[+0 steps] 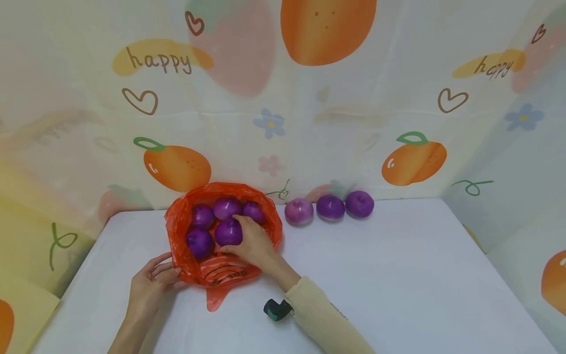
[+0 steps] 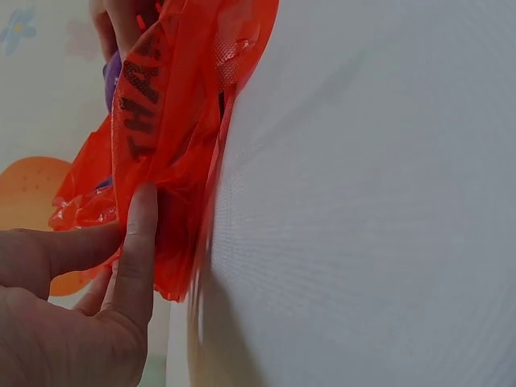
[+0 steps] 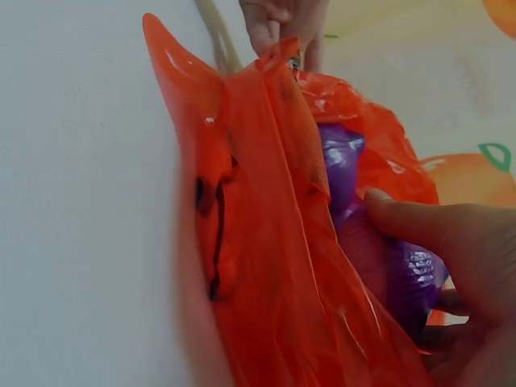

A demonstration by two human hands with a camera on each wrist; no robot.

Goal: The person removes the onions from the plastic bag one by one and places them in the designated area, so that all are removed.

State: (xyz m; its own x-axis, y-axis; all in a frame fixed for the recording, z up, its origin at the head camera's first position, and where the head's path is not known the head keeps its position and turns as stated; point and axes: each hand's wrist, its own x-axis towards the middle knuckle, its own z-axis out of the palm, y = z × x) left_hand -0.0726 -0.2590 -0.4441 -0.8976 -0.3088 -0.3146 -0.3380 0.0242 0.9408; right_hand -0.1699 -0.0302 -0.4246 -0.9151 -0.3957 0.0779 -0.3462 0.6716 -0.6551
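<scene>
A red plastic bag (image 1: 225, 280) stands with its mouth spread wide on the white table, several purple onions (image 1: 200, 243) inside. My right hand (image 1: 253, 242) reaches in over its right side and grips one purple onion (image 1: 228, 232), thumb at the near side and fingers at the far side. The right wrist view shows that thumb beside the onions (image 3: 411, 278), partly behind the bag's wall (image 3: 274, 201). At the bag's left rim, my left hand (image 1: 152, 282) pinches the plastic between thumb and fingers, seen closer in the left wrist view (image 2: 97, 298).
Three more purple onions (image 1: 330, 207) sit in a row at the table's back edge, right of the bag. A patterned cloth (image 1: 327, 142) hangs behind the white table (image 1: 398, 275). A small black-and-green object (image 1: 277, 310) shows beside the right sleeve.
</scene>
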